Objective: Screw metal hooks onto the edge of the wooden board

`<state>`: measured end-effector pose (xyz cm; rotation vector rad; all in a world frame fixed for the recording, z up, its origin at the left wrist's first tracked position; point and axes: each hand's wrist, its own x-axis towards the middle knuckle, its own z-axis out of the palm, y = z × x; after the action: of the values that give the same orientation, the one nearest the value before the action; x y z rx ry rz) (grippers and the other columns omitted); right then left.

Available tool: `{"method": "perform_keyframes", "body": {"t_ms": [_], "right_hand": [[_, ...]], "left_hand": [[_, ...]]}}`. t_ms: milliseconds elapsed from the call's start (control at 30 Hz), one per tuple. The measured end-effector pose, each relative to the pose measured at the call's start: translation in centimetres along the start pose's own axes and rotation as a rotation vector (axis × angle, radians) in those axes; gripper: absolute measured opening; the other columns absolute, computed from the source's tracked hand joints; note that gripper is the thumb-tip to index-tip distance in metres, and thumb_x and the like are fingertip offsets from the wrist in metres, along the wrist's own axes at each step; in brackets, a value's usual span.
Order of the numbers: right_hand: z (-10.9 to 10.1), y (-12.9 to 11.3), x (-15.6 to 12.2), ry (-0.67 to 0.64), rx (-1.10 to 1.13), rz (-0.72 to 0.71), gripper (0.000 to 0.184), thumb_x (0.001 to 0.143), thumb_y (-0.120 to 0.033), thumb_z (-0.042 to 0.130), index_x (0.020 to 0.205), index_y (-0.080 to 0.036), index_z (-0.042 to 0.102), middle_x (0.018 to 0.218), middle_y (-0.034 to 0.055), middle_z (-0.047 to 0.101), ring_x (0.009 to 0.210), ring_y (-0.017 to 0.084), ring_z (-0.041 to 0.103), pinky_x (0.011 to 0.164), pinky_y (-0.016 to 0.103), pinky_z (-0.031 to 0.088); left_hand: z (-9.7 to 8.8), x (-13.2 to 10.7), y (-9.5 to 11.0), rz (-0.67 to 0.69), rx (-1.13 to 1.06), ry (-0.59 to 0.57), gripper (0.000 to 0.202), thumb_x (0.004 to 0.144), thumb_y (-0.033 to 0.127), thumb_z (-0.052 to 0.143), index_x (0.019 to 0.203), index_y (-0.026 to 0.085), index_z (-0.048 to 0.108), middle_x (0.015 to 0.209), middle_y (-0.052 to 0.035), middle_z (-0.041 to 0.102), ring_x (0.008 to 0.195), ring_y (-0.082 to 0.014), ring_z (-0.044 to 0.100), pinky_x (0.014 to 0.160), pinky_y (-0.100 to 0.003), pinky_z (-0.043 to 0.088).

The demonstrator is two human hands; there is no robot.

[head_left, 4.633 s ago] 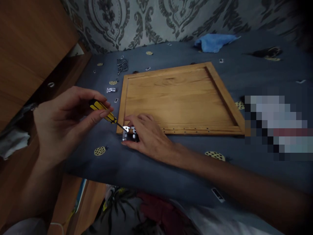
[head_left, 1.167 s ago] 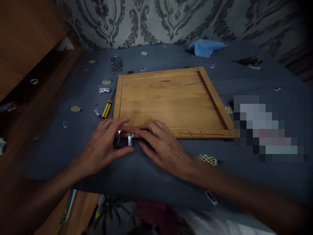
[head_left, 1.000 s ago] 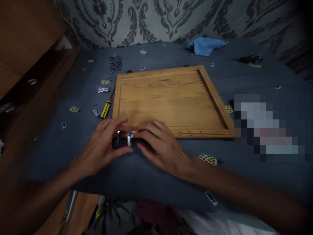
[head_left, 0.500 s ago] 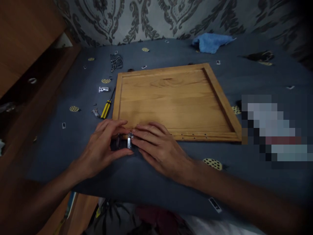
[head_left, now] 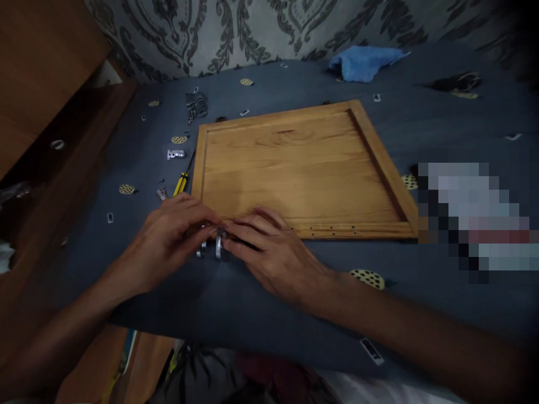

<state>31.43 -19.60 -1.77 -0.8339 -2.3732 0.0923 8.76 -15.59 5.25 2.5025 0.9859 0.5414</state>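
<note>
A framed wooden cabinet door (head_left: 286, 163) lies flat on the cloth-covered surface. At its near left edge are two shiny metal hinges, one cabinet hinge (head_left: 219, 245) by my right fingertips and another hinge (head_left: 201, 249) under my left hand. My left hand (head_left: 174, 235) is closed, thumb and fingers pinched together over the hinges. Across the near edge lies my right hand (head_left: 278, 252), its fingers bent and pressed against the right-hand hinge. My fingertips partly hide how the hinges sit on the door. Small dark holes run along the near edge, right of my hands.
Left of the door lie a yellow-and-black screwdriver (head_left: 181, 182), a loose hinge (head_left: 176, 154), another metal part (head_left: 162, 193) and a small screw (head_left: 161, 180). Farther back are a cluster of metal pieces (head_left: 196, 106) and a blue cloth (head_left: 364, 63). A dark object (head_left: 457, 83) lies back right.
My left thumb has moved up from below the hinges to meet the fingers, closing the hand. My right hand stays at the same hinge. The view has shifted slightly.
</note>
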Motion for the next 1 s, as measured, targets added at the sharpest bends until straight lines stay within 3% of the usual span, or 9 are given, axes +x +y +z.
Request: {"method": "perform_keyframes", "body": {"t_ms": [67, 200, 333, 700, 1000], "right_hand": [[0.0, 0.0, 0.0, 0.007, -0.003, 0.0, 0.025, 0.104, -0.014, 0.052, 0.117, -0.018, 0.073, 0.129, 0.0093, 0.076, 0.12, 0.026, 0.065, 0.108, 0.051, 0.048], [0.0, -0.1, 0.1, 0.005, -0.014, 0.011, 0.024, 0.104, -0.014, 0.052, 0.115, -0.018, 0.073, 0.127, 0.0084, 0.077, 0.116, 0.025, 0.067, 0.108, 0.048, 0.048], [-0.1, 0.0, 0.2, -0.016, 0.004, 0.01, 0.025, 0.102, -0.013, 0.053, 0.118, -0.017, 0.073, 0.127, 0.0102, 0.076, 0.117, 0.026, 0.066, 0.108, 0.049, 0.048], [-0.2, 0.1, 0.3, -0.063, 0.052, 0.019, 0.027, 0.099, -0.011, 0.056, 0.12, -0.017, 0.071, 0.128, 0.0113, 0.075, 0.118, 0.028, 0.064, 0.107, 0.052, 0.046], [0.0, 0.0, 0.3, -0.048, 0.041, 0.002, 0.026, 0.097, -0.01, 0.057, 0.119, -0.013, 0.072, 0.119, 0.0113, 0.076, 0.111, 0.03, 0.064, 0.106, 0.053, 0.047]], "left_hand": [[-0.4, 0.8, 0.0, 0.001, 0.046, -0.089, 0.016, 0.105, 0.025, 0.058, 0.098, 0.022, 0.072, 0.09, -0.0017, 0.074, 0.088, -0.0196, 0.065, 0.078, -0.033, 0.048], [-1.2, 2.0, 0.0, 0.153, 0.087, -0.25, 0.018, 0.106, 0.02, 0.053, 0.101, 0.02, 0.07, 0.091, -0.0029, 0.072, 0.09, -0.0196, 0.064, 0.079, -0.032, 0.045], [-1.7, 2.8, 0.2, 0.152, 0.162, -0.356, 0.019, 0.107, 0.016, 0.051, 0.102, 0.017, 0.069, 0.09, -0.0025, 0.069, 0.089, -0.0192, 0.062, 0.078, -0.031, 0.043], [-1.6, 2.8, -0.3, 0.174, 0.156, -0.373, 0.016, 0.104, 0.013, 0.052, 0.098, 0.017, 0.066, 0.092, -0.0032, 0.066, 0.086, -0.0171, 0.063, 0.073, -0.027, 0.045], [-1.5, 2.6, -0.1, 0.324, 0.206, -0.36, 0.018, 0.106, 0.012, 0.047, 0.099, 0.016, 0.063, 0.089, -0.0046, 0.066, 0.086, -0.0185, 0.059, 0.074, -0.029, 0.046]]}}
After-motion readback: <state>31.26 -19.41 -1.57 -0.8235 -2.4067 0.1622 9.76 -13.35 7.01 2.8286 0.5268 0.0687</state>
